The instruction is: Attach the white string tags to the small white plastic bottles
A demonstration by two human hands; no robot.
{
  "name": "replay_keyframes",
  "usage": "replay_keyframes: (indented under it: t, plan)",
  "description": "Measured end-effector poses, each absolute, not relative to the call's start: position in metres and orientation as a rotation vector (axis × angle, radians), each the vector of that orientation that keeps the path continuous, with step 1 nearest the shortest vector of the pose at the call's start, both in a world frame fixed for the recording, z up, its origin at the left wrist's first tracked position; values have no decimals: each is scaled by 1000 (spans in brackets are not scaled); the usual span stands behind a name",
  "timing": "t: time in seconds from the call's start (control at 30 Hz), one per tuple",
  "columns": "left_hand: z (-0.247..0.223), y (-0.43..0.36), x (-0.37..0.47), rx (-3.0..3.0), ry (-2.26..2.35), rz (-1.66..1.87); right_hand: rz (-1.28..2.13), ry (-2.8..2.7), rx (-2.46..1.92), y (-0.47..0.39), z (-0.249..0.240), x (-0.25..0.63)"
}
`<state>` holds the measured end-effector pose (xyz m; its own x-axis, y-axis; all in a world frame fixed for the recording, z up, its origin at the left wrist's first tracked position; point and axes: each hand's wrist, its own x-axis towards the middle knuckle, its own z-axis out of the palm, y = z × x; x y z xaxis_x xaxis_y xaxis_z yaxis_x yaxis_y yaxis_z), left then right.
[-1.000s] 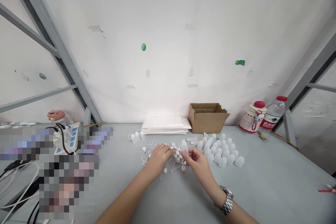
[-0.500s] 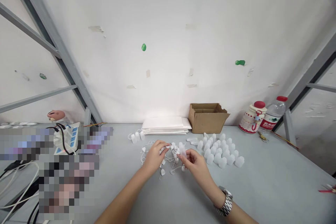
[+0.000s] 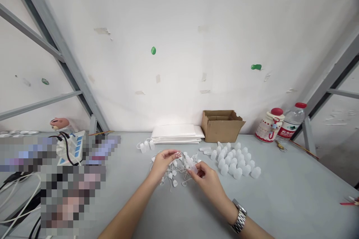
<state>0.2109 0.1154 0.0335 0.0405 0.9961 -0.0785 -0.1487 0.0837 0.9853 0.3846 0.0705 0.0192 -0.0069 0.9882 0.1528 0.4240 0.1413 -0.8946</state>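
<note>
My right hand (image 3: 206,175) pinches a translucent white tube-like sleeve (image 3: 192,165) between thumb and fingers, tilted with its upper end to the left. Opposite it, my left hand (image 3: 163,163) is closed in a pinch at what looks like a small white corded piece; the fingertips hide most of it. Both hands are just above a loose pile of white cords with small white caps (image 3: 174,173) on the table. Right of my right hand, several translucent white sleeves (image 3: 237,173) like the held one stand in a cluster, and a few lie on their sides.
Behind the hands are a stack of white flat packets (image 3: 175,134) and an open cardboard box (image 3: 223,130). A few white looped pieces (image 3: 143,147) stand left of the packets. Two bottles (image 3: 267,127) are at the back right. A power strip (image 3: 78,145) with cables is at left.
The sleeve in my right hand has gone from nearly upright to tilted left, and that hand has shifted slightly left. My left hand has moved a little left; some corded pieces beneath have shifted.
</note>
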Motion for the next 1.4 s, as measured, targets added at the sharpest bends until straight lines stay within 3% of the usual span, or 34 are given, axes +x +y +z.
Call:
replay_keyframes:
  t: [0.8,1.1,1.3,1.4]
  plan:
    - [40,101,225,1155,1024,1028,467,-1858,-1427,64,22,382]
    - [37,104,220,1260,970,1134,1411,-1333,-1055,78,27,385]
    - [38,101,223,1266,979,1172,1731,-1012,-909,76,28,385]
    - [37,100,226,1242,960,1171,1709,-1008,-943,74,28,383]
